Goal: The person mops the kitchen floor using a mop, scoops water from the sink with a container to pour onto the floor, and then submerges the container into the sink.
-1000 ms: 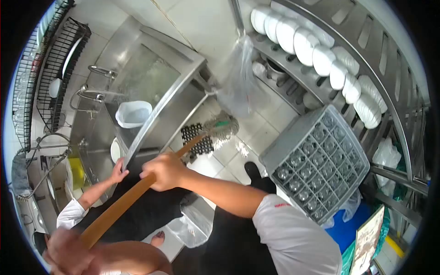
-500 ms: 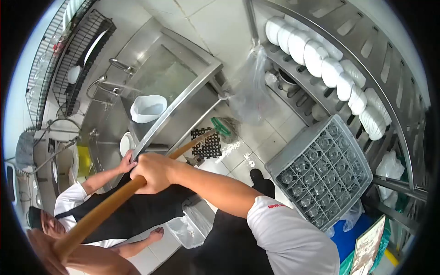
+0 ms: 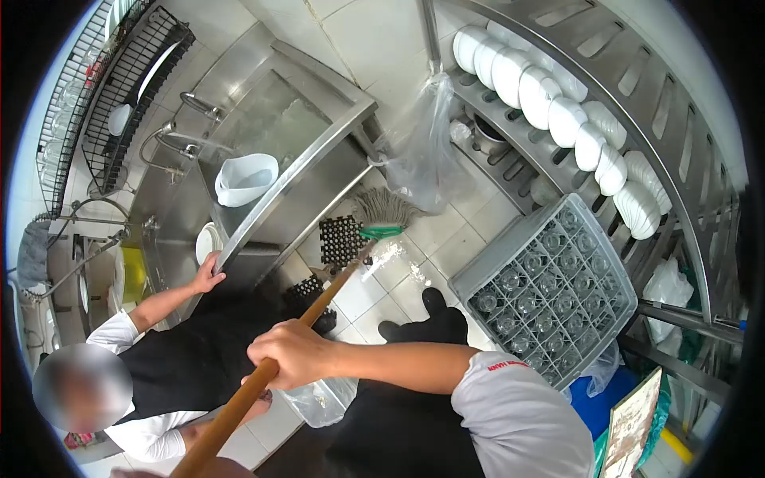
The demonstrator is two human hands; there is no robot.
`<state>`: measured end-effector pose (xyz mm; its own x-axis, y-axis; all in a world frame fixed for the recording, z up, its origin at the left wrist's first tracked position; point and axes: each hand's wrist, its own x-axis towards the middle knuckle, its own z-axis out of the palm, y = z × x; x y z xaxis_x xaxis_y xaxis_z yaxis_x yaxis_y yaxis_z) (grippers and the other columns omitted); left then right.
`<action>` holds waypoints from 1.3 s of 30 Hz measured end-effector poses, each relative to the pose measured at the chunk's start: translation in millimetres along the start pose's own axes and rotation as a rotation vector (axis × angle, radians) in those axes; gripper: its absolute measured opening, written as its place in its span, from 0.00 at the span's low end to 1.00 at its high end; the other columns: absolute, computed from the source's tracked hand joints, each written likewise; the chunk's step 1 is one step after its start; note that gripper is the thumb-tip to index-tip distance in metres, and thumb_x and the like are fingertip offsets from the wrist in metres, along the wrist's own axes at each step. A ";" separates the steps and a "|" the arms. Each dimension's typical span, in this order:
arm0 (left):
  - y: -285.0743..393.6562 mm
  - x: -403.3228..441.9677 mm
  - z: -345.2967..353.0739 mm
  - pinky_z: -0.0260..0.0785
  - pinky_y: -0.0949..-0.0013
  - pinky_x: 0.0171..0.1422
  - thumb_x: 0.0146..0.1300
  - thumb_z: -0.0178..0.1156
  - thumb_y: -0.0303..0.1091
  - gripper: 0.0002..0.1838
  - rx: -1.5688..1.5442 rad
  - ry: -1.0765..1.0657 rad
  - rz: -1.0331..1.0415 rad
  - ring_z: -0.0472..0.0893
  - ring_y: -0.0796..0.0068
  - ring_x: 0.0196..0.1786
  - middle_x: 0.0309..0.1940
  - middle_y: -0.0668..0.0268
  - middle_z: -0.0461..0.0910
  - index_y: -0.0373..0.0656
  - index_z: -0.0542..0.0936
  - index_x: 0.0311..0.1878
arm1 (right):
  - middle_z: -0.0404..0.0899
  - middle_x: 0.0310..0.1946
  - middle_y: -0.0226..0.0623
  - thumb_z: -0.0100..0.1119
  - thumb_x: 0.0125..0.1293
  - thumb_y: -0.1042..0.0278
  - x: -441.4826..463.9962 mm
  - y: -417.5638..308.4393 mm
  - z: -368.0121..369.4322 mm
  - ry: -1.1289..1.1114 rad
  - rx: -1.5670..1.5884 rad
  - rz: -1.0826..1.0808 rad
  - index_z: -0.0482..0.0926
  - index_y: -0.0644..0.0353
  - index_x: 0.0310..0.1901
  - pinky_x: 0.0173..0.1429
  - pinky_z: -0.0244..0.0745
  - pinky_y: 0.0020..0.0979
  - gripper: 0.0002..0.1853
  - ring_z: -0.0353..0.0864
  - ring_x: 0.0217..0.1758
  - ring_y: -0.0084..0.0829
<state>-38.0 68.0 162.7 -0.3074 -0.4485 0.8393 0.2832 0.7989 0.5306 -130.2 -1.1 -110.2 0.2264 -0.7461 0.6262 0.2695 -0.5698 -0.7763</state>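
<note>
The right hand (image 3: 291, 354) has its fingers wrapped around the wooden handle (image 3: 227, 418) of a string mop (image 3: 386, 209). Only a sliver of the left hand (image 3: 134, 474) shows at the lower edge; how its fingers stand, I cannot tell. From the right hand, the mop head lies at 1 o'clock on the tiled floor (image 3: 438, 241), near a perforated black mat (image 3: 341, 241). A gray glass rack (image 3: 506, 243) stands between 2 and 3 o'clock; between 10 and 11, a co-worker's hand (image 3: 209, 275) touches the steel sink's rim (image 3: 295, 187).

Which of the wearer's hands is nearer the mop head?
Right. The right hand grips the wooden handle below-left of the mop head; the left hand is farther down-left, mostly cut off by the frame.
</note>
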 end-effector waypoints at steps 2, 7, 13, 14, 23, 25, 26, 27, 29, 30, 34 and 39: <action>-15.6 -15.7 3.5 0.63 0.74 0.18 0.79 0.46 0.43 0.24 0.057 0.077 -0.061 0.65 0.85 0.13 0.12 0.77 0.66 0.51 0.69 0.21 | 0.68 0.11 0.34 0.74 0.57 0.55 -18.2 9.2 11.7 0.200 -0.044 0.024 0.65 0.54 0.14 0.21 0.65 0.39 0.27 0.73 0.14 0.41; -40.6 -0.6 6.3 0.63 0.72 0.19 0.78 0.46 0.41 0.24 0.018 0.170 -0.155 0.63 0.85 0.12 0.13 0.75 0.67 0.53 0.69 0.19 | 0.67 0.12 0.32 0.77 0.55 0.60 -15.7 15.9 7.3 0.265 -0.122 -0.029 0.65 0.53 0.15 0.21 0.64 0.35 0.26 0.72 0.13 0.36; -161.8 -66.3 9.7 0.59 0.74 0.19 0.74 0.55 0.45 0.20 0.028 0.145 -0.363 0.64 0.83 0.13 0.13 0.75 0.66 0.53 0.71 0.23 | 0.76 0.17 0.36 0.71 0.59 0.63 -37.5 82.8 -6.8 0.301 -0.248 0.203 0.71 0.53 0.17 0.27 0.73 0.35 0.19 0.80 0.20 0.40; -177.6 -75.5 18.5 0.59 0.74 0.19 0.73 0.56 0.46 0.19 0.001 0.201 -0.404 0.64 0.83 0.14 0.13 0.75 0.66 0.53 0.72 0.24 | 0.77 0.16 0.41 0.66 0.63 0.65 -66.1 147.7 -17.5 0.212 -0.321 0.315 0.73 0.54 0.17 0.25 0.75 0.37 0.18 0.81 0.20 0.42; -143.4 -75.8 -46.1 0.61 0.68 0.23 0.67 0.53 0.35 0.12 0.736 -0.381 -0.595 0.68 0.72 0.17 0.15 0.69 0.66 0.46 0.68 0.27 | 0.80 0.20 0.39 0.69 0.50 0.66 -34.9 133.2 -20.0 0.300 -0.125 0.228 0.80 0.52 0.21 0.32 0.78 0.40 0.07 0.83 0.24 0.41; -179.7 -90.2 3.3 0.60 0.66 0.23 0.67 0.55 0.35 0.12 0.191 0.232 -0.509 0.69 0.71 0.20 0.16 0.68 0.64 0.44 0.66 0.28 | 0.85 0.27 0.35 0.68 0.47 0.66 -52.8 173.9 -37.6 0.014 -0.216 0.238 0.84 0.50 0.28 0.36 0.81 0.41 0.05 0.85 0.28 0.43; -174.6 -84.9 -6.6 0.60 0.65 0.23 0.67 0.55 0.35 0.12 0.183 0.314 -0.486 0.69 0.71 0.20 0.16 0.68 0.65 0.44 0.66 0.29 | 0.86 0.29 0.34 0.67 0.46 0.65 -33.0 165.0 -50.4 0.008 -0.245 0.228 0.86 0.49 0.31 0.38 0.82 0.41 0.07 0.85 0.28 0.44; -149.1 -73.7 -22.1 0.60 0.64 0.23 0.67 0.55 0.35 0.12 0.197 0.384 -0.520 0.69 0.72 0.20 0.17 0.68 0.65 0.43 0.66 0.30 | 0.87 0.31 0.33 0.67 0.46 0.65 -23.3 138.0 -34.3 0.020 -0.227 0.255 0.87 0.48 0.34 0.39 0.83 0.41 0.10 0.85 0.29 0.45; -114.2 -62.3 -46.5 0.60 0.64 0.23 0.67 0.55 0.36 0.12 0.343 0.176 -0.306 0.68 0.72 0.19 0.16 0.68 0.65 0.44 0.66 0.29 | 0.80 0.19 0.36 0.67 0.45 0.67 17.6 64.5 -22.2 0.194 -0.058 0.081 0.84 0.51 0.26 0.31 0.79 0.35 0.04 0.83 0.24 0.43; -101.6 -52.4 -56.1 0.60 0.65 0.23 0.67 0.55 0.36 0.13 0.378 0.075 -0.283 0.68 0.72 0.19 0.16 0.68 0.64 0.44 0.66 0.29 | 0.81 0.19 0.36 0.67 0.45 0.69 16.3 51.6 -20.4 0.195 -0.114 0.079 0.83 0.52 0.25 0.31 0.79 0.35 0.04 0.83 0.24 0.43; -191.3 -84.7 12.4 0.60 0.65 0.22 0.67 0.55 0.38 0.14 0.143 0.157 -0.415 0.67 0.72 0.18 0.15 0.69 0.63 0.45 0.65 0.28 | 0.85 0.26 0.39 0.69 0.48 0.65 -46.9 180.6 -39.8 0.124 -0.098 0.245 0.86 0.50 0.28 0.37 0.81 0.42 0.04 0.87 0.30 0.41; -128.0 -57.0 -39.0 0.61 0.66 0.21 0.68 0.55 0.40 0.16 0.321 0.159 -0.247 0.65 0.72 0.16 0.14 0.69 0.62 0.45 0.65 0.26 | 0.85 0.24 0.38 0.67 0.49 0.63 21.0 76.6 -45.9 -0.019 -0.142 0.182 0.87 0.50 0.29 0.37 0.80 0.41 0.06 0.86 0.31 0.44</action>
<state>-21.3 -24.3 51.5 -0.1799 -0.6777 0.7130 -0.0855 0.7328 0.6750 -147.8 -76.2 -159.8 0.2767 -0.8352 0.4752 0.0885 -0.4703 -0.8781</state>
